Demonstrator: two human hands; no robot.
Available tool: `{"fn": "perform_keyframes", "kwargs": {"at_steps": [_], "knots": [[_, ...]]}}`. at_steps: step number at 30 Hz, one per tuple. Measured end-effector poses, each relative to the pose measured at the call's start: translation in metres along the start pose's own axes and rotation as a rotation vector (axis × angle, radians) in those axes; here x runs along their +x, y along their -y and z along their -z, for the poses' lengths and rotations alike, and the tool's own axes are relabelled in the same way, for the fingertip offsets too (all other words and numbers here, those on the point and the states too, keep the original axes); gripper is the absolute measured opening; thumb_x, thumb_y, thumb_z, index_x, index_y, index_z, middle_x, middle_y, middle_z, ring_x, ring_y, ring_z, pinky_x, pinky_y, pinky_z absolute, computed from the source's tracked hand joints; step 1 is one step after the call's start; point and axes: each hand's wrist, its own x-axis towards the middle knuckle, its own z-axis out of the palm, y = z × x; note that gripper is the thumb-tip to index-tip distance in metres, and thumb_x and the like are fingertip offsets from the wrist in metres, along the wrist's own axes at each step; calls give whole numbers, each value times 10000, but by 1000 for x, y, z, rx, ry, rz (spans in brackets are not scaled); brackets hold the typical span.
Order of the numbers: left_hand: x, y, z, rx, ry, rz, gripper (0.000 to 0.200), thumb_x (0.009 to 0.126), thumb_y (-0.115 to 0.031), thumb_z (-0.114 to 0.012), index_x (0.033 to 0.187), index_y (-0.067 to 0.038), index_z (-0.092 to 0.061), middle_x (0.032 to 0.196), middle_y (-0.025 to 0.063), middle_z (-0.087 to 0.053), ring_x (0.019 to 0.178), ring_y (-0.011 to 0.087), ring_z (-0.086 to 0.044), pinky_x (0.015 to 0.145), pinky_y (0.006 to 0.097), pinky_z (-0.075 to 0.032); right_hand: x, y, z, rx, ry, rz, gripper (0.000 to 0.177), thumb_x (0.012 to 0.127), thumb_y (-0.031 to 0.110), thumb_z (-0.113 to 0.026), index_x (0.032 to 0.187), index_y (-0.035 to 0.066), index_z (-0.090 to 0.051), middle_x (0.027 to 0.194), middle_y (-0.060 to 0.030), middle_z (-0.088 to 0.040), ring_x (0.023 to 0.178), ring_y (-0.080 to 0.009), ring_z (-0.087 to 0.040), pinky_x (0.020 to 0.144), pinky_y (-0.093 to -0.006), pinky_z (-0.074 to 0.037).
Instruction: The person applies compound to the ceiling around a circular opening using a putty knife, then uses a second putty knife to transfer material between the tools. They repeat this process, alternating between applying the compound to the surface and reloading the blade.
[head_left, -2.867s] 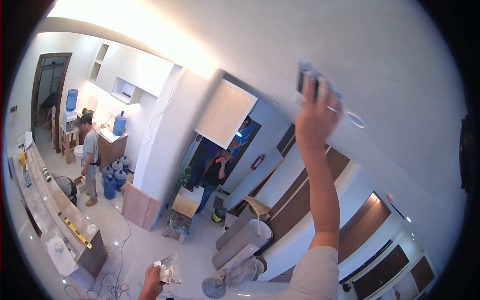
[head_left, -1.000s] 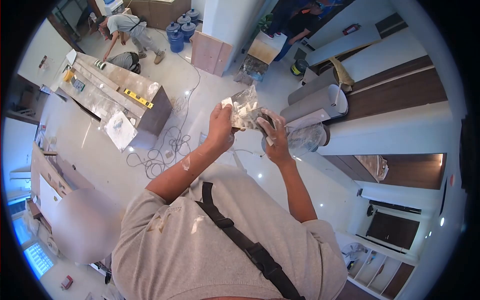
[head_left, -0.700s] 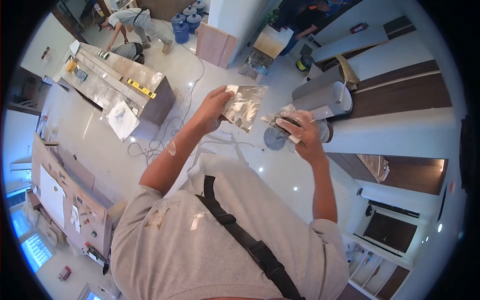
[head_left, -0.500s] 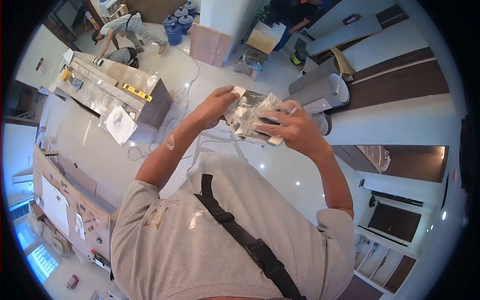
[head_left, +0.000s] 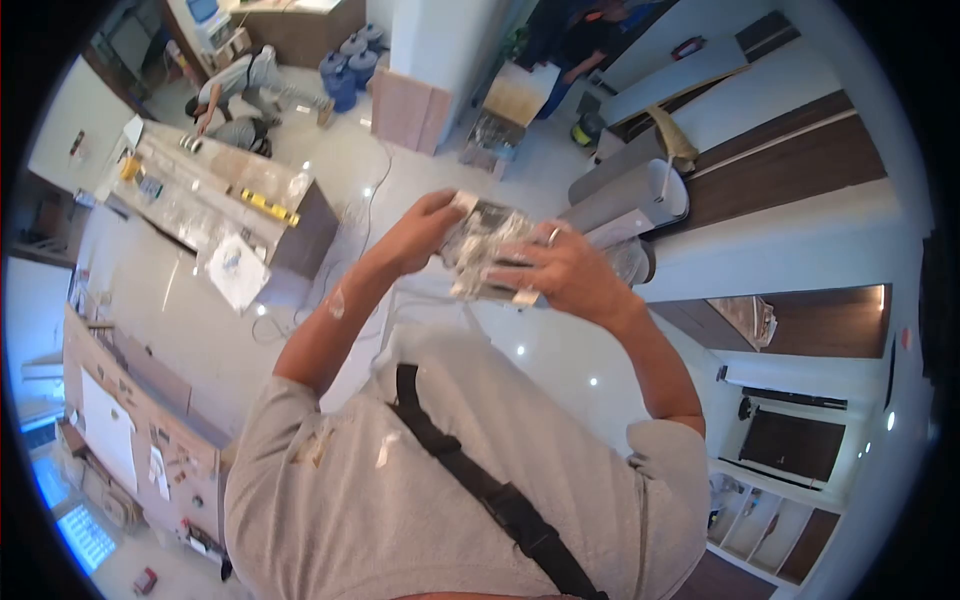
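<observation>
My left hand (head_left: 425, 235) is closed on the left edge of a flat, shiny, greyish plate (head_left: 492, 212), held out in front of my body. Pale, thick putty (head_left: 480, 255) lies smeared over it in lumps. From the other side, my right hand (head_left: 560, 270) reaches over the plate, its fingers bent and coated with the same pale stuff. A ring shows on one of its fingers. Whatever is under those fingers is blurred and partly hidden, so I cannot make out its kind.
A long workbench (head_left: 310, 235) at the left carries a yellow spirit level (head_left: 270, 207) and a white sheet (head_left: 238, 272). Another person (head_left: 235, 95) bends down behind it. Blue water bottles (head_left: 340, 85), a leaning board (head_left: 410, 110) and large grey rolls (head_left: 640, 195) stand farther off. A cable (head_left: 375, 185) crosses the floor.
Both hands and the plate have shifted slightly down and left in view. My right hand has moved left across the putty. The view itself has tilted a little.
</observation>
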Motion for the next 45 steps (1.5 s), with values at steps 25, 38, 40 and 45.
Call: {"fn": "perform_keyframes", "kwargs": {"at_steps": [25, 38, 40, 45], "knots": [[30, -71, -65, -384, 221, -499, 319, 985, -132, -420, 1261, 10, -496, 1272, 97, -570, 1084, 180, -585, 927, 317, -486, -96, -75, -1, 1069, -1505, -677, 298, 916, 108, -581, 1211, 62, -570, 1168, -98, -618, 1092, -241, -582, 1004, -385, -426], [60, 76, -9, -423, 54, -168, 247, 936, -130, -413, 1130, -19, -519, 954, 105, -625, 780, 254, -678, 581, 415, -562, -14, 124, 368, -2063, -1459, -76, 402, 997, 161, -398, 1364, 0, -419, 1333, -138, -532, 1210, -329, -453, 979, -489, -318], [57, 72, -2, -430, 35, -199, 253, 953, -145, -393, 1141, -21, -508, 960, 105, -629, 758, 251, -679, 551, 404, -553, 2, 141, 393, -2154, -1490, 52, 409, 1000, 188, -399, 1369, 13, -420, 1334, -121, -544, 1211, -314, -448, 974, -459, -299], [50, 73, 8, -502, -1, -218, 253, 962, -155, -378, 1139, -28, -506, 973, 98, -641, 759, 237, -679, 544, 390, -558, 34, 163, 427, -2330, -1537, 73, 340, 1027, 216, -388, 1325, 89, -492, 1241, -100, -568, 1148, -272, -493, 931, -452, -343]]}}
